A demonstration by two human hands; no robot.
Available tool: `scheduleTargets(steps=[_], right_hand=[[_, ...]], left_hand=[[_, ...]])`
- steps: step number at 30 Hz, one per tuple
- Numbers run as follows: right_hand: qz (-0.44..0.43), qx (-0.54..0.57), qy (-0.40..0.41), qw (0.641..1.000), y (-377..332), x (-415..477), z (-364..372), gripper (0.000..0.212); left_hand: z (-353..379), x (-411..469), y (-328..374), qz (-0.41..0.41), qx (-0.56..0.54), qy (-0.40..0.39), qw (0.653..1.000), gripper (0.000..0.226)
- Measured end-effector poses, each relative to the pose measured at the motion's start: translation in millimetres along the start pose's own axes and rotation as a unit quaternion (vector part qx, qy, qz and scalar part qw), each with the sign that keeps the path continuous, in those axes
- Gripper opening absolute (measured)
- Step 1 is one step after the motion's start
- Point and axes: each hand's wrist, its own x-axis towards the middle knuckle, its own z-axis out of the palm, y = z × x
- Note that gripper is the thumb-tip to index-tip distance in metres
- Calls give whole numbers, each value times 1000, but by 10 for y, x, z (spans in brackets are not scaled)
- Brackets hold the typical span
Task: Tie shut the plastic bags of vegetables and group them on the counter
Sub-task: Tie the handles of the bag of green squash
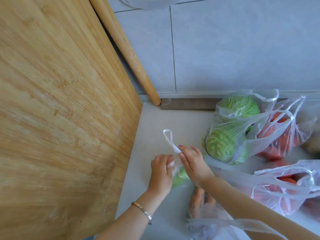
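Observation:
A small clear bag with something green inside (179, 175) lies on the pale counter between my hands. My left hand (161, 172) pinches one handle strip of it. My right hand (192, 161) grips the other twisted handle, whose loop (168, 135) sticks up toward the wall. To the right lies a bag with two green cabbages (230, 132), its handles loose. Beside that sits an open bag of red-orange vegetables (280, 135), and another such bag (284, 193) lies nearer to me. A bag of carrots (199, 203) lies under my right forearm.
A large bamboo cutting board (60, 110) leans on the left, with a wooden rolling pin (128, 52) propped behind it against the grey tiled wall. A dark wooden strip (187, 103) lies along the wall's base. Another clear bag (216, 227) sits at the bottom edge.

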Motion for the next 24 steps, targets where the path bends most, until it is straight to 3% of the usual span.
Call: scheduleTargets(steps=[3,5,8,9,16,19,21,24], right_hand=[[36,8,-16,999,173,20,169,47],[77,15,-23,997,304,26,282,43],[62,-7,5,998,375,56,391,76],[60,-21,3,998,400,76,412,78],[-15,-197,80,977,517,143,511,27],[0,-196,54,979,513,206,515,29],[42,-169,8,985,473,282,506,35],[147,2,-61,987,315,387,318,34]], left_hand=[[171,-50,-261,19,82,21,996,16],[274,-56,-381,24,112,49,992,13],[333,-39,-461,59,140,79,985,12],[349,-12,-485,74,154,84,982,11],[456,54,-575,63,199,73,975,18],[412,70,-553,72,194,65,976,13],[354,115,-520,37,197,21,979,15],[257,123,-467,-4,151,18,988,25]])
